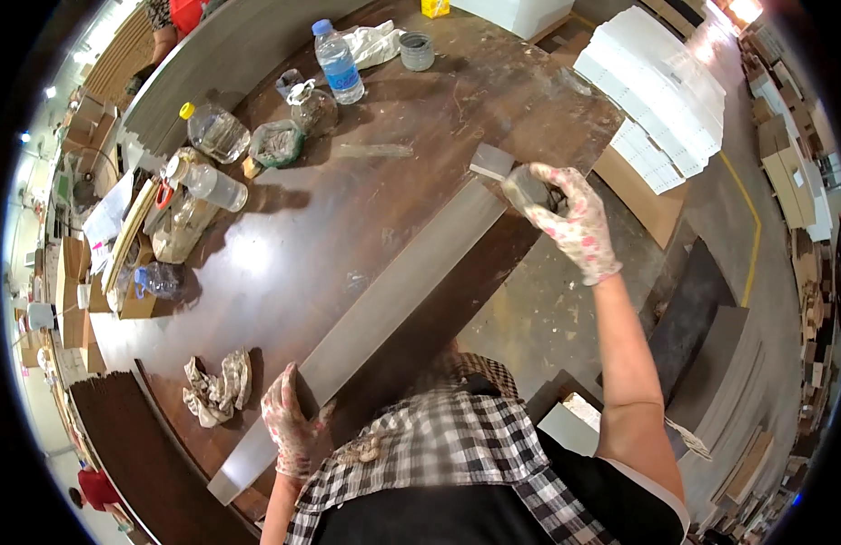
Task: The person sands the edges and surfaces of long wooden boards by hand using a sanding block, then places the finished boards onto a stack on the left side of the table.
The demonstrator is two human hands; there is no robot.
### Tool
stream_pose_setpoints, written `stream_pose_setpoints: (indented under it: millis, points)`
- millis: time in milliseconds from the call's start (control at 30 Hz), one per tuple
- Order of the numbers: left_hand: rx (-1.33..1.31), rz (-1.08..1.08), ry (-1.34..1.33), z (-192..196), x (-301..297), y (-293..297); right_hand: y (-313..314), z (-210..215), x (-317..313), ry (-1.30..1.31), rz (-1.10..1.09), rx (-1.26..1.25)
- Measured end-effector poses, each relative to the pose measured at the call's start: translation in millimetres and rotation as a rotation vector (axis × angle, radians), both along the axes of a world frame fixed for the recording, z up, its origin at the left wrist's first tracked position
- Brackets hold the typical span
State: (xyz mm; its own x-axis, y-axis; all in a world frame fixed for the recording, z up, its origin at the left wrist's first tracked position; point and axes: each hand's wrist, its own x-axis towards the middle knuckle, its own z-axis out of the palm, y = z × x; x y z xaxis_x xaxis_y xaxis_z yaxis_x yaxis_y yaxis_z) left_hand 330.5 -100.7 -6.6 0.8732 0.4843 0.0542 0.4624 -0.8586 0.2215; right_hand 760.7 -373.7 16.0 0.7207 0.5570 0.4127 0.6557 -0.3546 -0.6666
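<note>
A long, narrow grey board (411, 263) lies slantwise across the brown table in front of me, its near side dark in shadow. My left hand (291, 425), in a pink-patterned white glove, grips the board near its lower left end, with fingers and thumb at its edges. Beyond the board's far right end, my right hand (573, 218), gloved alike, is closed round a small greyish translucent cup (527, 189). What the cup contains is hidden. Close beside it sits a small grey block (491, 161), by the tip of the board.
On the brown table (420, 113) stand a water bottle (339, 64), several other bottles, a grey cup (417, 52) and a green-rimmed bowl (277, 143). A crumpled rag (218, 388) lies left. White stacked panels (657, 82) rise at right. Other people appear at the left edges.
</note>
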Motion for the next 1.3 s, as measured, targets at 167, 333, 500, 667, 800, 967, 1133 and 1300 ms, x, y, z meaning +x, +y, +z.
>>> stream_pose_setpoints:
  millis: [167, 333, 500, 667, 800, 967, 1133, 1300]
  points:
    - [0.017, -0.017, -0.001, 4, 6, -2, 45, -37, -78, -0.266, -0.192, -0.071]
    - [0.023, -0.005, -0.030, 5, 4, -4, 62, -37, -133, -0.230, 0.088, -0.022]
    - [-0.029, 0.035, -0.019, 11, 9, -8, 30, -40, -34, -0.127, -0.274, 0.021]
    - [-0.050, 0.001, -0.074, 10, 8, -5, 71, -52, -145, -0.239, -0.011, -0.041]
    - [-0.015, -0.007, -0.058, 12, -1, -2, 112, -45, -269, -0.154, 0.550, 0.068]
    - [0.214, 0.313, -0.109, 31, -116, 41, 109, -33, -211, -0.274, -0.148, 0.010]
    - [0.643, 0.769, 0.258, 1, -291, 86, 135, -50, -327, -0.283, 0.158, -0.029]
    - [-0.012, 0.703, -0.285, -23, -360, 97, 165, -60, -418, -0.085, 0.486, -0.038]
